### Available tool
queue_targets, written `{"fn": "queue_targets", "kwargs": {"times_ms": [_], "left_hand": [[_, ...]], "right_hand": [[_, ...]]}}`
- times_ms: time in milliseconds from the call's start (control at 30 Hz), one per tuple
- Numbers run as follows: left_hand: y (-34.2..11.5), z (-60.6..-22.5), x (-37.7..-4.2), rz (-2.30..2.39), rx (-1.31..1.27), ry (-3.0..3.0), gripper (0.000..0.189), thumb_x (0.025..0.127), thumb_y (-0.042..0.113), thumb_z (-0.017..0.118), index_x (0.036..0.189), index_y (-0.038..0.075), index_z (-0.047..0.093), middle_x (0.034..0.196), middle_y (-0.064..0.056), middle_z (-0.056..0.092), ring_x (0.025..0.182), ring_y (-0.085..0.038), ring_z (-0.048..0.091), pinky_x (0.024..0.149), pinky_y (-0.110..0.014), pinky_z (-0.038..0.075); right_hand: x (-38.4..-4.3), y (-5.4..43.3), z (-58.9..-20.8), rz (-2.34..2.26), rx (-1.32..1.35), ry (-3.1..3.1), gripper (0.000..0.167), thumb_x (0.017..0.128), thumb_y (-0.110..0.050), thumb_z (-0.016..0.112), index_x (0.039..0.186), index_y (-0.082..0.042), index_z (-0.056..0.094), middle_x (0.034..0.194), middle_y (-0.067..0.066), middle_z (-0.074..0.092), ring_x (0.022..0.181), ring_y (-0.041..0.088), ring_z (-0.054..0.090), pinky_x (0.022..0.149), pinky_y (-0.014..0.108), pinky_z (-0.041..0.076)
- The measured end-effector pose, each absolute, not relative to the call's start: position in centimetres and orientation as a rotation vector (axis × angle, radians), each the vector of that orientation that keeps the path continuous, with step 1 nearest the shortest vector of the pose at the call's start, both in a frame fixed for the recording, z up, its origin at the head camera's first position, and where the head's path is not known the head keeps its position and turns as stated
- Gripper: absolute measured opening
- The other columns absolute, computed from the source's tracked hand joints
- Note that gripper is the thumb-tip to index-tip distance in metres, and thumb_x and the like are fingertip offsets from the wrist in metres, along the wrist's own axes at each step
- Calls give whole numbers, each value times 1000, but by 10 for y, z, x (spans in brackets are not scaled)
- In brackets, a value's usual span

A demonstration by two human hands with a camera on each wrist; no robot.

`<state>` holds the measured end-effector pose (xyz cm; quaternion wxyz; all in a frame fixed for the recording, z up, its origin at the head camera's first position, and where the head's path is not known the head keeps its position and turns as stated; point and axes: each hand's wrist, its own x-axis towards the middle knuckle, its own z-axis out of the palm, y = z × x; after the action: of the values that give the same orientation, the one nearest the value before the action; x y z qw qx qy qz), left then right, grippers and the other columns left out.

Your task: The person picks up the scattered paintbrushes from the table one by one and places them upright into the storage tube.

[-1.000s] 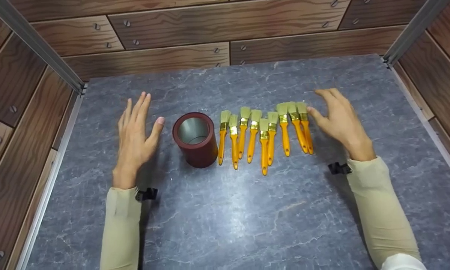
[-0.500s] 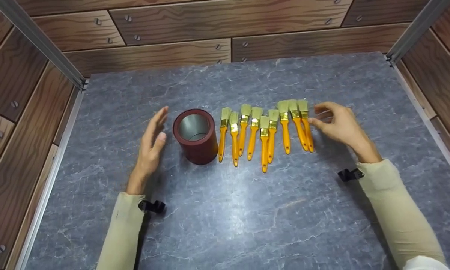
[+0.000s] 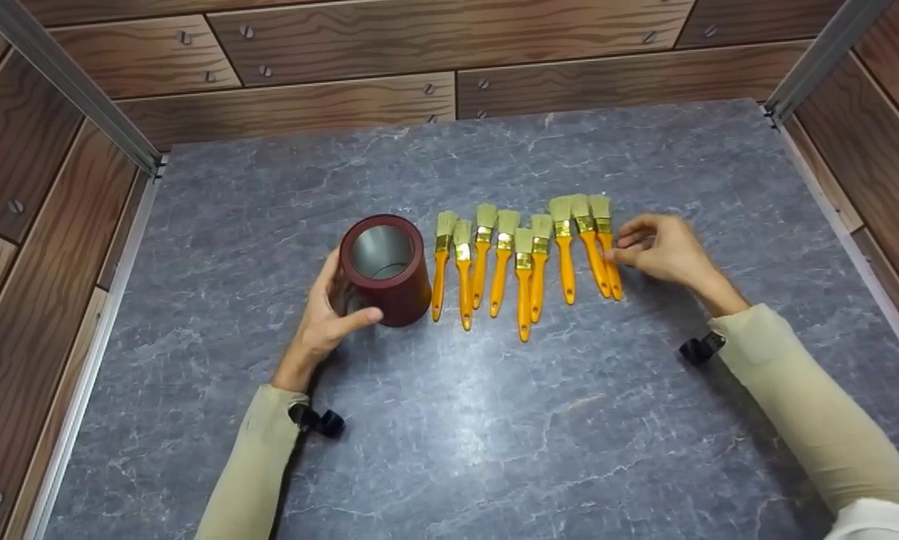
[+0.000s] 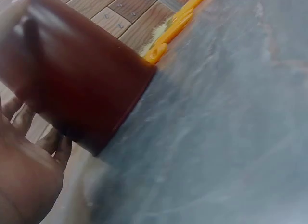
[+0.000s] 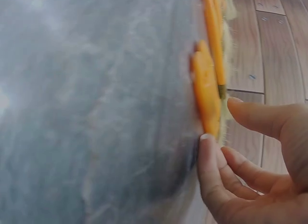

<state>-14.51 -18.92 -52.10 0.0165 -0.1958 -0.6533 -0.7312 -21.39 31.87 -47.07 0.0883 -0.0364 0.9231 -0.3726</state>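
Note:
A dark red cylindrical cup [image 3: 385, 274] with a grey inside stands upright on the table. My left hand [image 3: 328, 311] curls round its left side, thumb across the front and the other fingers partly hidden behind it. Blurred at the upper left of the left wrist view, the thumb lies close to the cup's wall. Several flat paintbrushes [image 3: 522, 281] with orange handles and pale bristles lie in a row right of the cup. At the rightmost paintbrush [image 3: 606, 247] is my right hand [image 3: 666, 247]; a fingertip touches its handle, while the thumb stays apart in the right wrist view.
The grey marbled table [image 3: 449, 420] extends in front of the cup and brushes. Wood-patterned walls [image 3: 329, 52] with metal corner posts [image 3: 74, 90] enclose the back and sides. Each wrist carries a small black camera [image 3: 318, 420].
My left hand has moved right from beside the cup and now curls round it. My right hand has bent its fingers and come down to the rightmost paintbrush.

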Motion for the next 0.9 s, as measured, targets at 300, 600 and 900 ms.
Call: {"fn": "queue_targets", "kwargs": {"times_ms": [300,600,900], "left_hand": [[-186,-530,-147,-2220,-550,-2140,108,80,-6,90,168,24,35,164,-6,50,156,-25,42,131,-47,29],[-186,-531,-146,-2207,-483,-2216,96,83,0,90,163,28,44,154,-4,60,147,-24,52,126,-43,37],[-185,-532,-146,-2186,-467,-2222,93,82,1,92,161,26,47,152,-4,61,144,-25,55,124,-39,40]], "right_hand": [[-221,315,-475,-1141,54,2728,53,85,-35,93,119,2,74,105,15,77,79,10,68,63,21,56],[-223,314,-474,-1171,114,2697,52,83,-30,94,116,4,74,89,1,78,70,5,69,59,20,55],[-224,316,-477,-1264,136,2616,47,84,-21,93,117,7,73,82,-7,76,70,4,72,64,20,59]]}}
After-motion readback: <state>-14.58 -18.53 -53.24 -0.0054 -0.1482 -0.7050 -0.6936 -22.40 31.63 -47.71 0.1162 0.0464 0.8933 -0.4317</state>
